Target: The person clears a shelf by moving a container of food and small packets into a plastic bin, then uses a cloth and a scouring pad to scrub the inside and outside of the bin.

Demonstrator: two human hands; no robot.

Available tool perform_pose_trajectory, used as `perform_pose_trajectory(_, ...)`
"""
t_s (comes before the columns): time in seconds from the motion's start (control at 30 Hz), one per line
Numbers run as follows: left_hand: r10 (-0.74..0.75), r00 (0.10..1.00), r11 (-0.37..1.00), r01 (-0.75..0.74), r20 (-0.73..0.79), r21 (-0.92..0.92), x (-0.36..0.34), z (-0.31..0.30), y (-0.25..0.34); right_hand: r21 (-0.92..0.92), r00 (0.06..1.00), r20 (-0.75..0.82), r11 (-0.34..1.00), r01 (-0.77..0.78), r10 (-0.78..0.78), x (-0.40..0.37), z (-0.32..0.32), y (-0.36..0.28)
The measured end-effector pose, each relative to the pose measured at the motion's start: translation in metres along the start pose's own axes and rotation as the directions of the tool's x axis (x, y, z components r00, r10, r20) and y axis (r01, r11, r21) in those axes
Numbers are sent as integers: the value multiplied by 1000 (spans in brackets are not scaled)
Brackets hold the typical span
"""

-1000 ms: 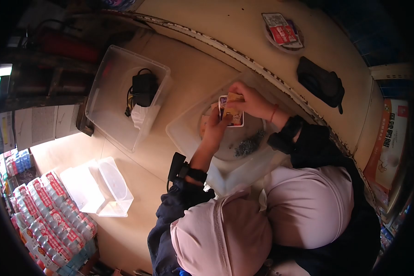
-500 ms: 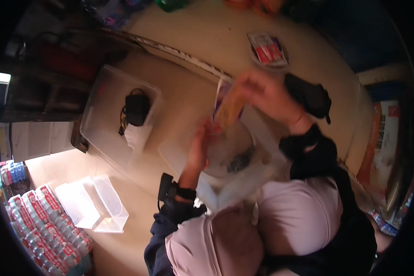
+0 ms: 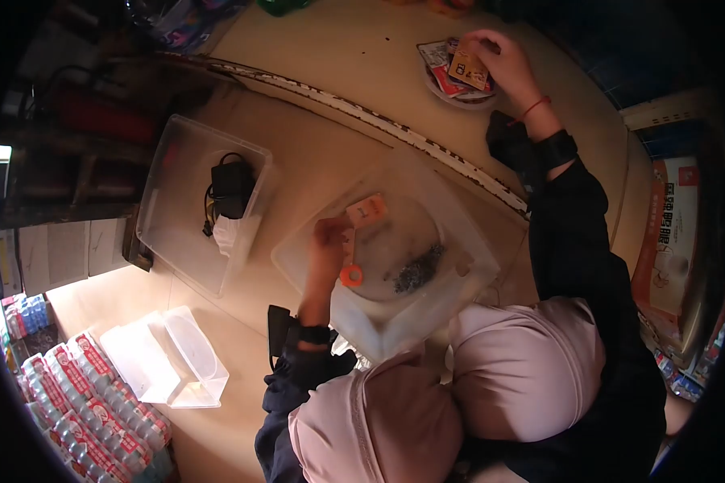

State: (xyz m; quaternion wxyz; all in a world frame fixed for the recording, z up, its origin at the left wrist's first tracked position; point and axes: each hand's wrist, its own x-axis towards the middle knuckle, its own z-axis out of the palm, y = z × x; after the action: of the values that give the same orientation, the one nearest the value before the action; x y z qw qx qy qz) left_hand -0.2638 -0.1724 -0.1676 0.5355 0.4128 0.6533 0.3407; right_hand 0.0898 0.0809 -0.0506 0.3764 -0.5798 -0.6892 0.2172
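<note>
My right hand (image 3: 501, 63) is closed on a small yellow-brown packet (image 3: 469, 71), close over a round dish (image 3: 461, 102). Red and white printed packets (image 3: 437, 63) lie in that dish. Lower down, my left hand (image 3: 327, 238) pinches a small orange printed packet (image 3: 368, 211) above the left side of a translucent plastic bin (image 3: 479, 262). Just below its fingers is an orange ring-shaped piece (image 3: 351, 275). A heap of small dark bits (image 3: 419, 270) lies on the bin's right side. The bin stands right in front of my knees.
A clear tub (image 3: 169, 173) with a black power adapter (image 3: 232, 189) stands at left. Nearer is a small white plastic container (image 3: 165, 354) beside shrink-wrapped bottles (image 3: 97, 402). A raised ledge with a chipped edge (image 3: 379, 129) crosses behind the bin. A printed carton (image 3: 664, 241) stands at right.
My hands have moved apart. The right one went up and away to the dish with the yellow-brown packet; the left shifted slightly left, and the orange packet now shows in it.
</note>
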Motion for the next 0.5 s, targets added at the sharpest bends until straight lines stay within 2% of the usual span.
perform_pose_trajectory(0.03, 39, 998, 983, -32, -39, 179, 0, -3, -4, -1, 1000, 0, 1000, 1, -1, -2, 2, -2)
perform_pose_trajectory(0.07, 39, 999, 983, -31, -39, 179, -2, -7, -8, -68, 997, -48, 996, 63, -66, -5, 4, -3)
perform_pose_trajectory(0.1, 89, 995, 861, -53, -46, 506, -7, -11, 1, -138, 987, -92, 983, 121, -135, -8, 6, -6)
perform_pose_trajectory(0.13, 137, 990, 633, -59, -36, 772, -10, -12, 6, -138, 987, -91, 983, 121, -134, -10, 5, -7)
perform_pose_trajectory(0.17, 135, 990, 633, -58, -37, 772, -12, -11, 4, -82, 987, -98, 989, 123, -131, -11, 4, -9)
perform_pose_trajectory(0.23, 31, 1000, 250, -3, -5, 968, -16, -8, -6, -17, 988, -95, 992, 121, -122, -14, 1, -18)
perform_pose_trajectory(0.27, 19, 1000, 243, 9, -14, 970, -18, -4, -12, -138, 927, -229, 952, 272, -297, -16, 0, -26)
perform_pose_trajectory(0.3, 101, 994, 61, -40, 34, 997, -22, 5, -20, -266, 821, -333, 881, 390, -464, -21, 2, -39)
perform_pose_trajectory(0.33, 166, 981, -131, -79, 100, 988, -24, 12, -29, -240, 831, -330, 891, 386, -448, -31, 6, -55)
perform_pose_trajectory(0.4, -5, 998, 202, 70, -70, 977, -3, 24, -39, -219, 729, -360, 812, 541, -582, -65, 14, -102)
perform_pose_trajectory(0.43, -9, 997, 195, 77, -77, 978, -4, 27, -29, -44, 799, -194, 818, 573, -570, -94, 26, -113)
perform_pose_trajectory(0.47, -33, 997, 169, 77, -72, 983, -7, 30, -10, 128, 823, -15, 815, 565, -568, -123, 44, -116)
perform_pose_trajectory(0.5, -56, 996, 143, 73, -66, 987, -7, 33, 0, 196, 649, 184, 674, 712, -738, -141, 68, -113)
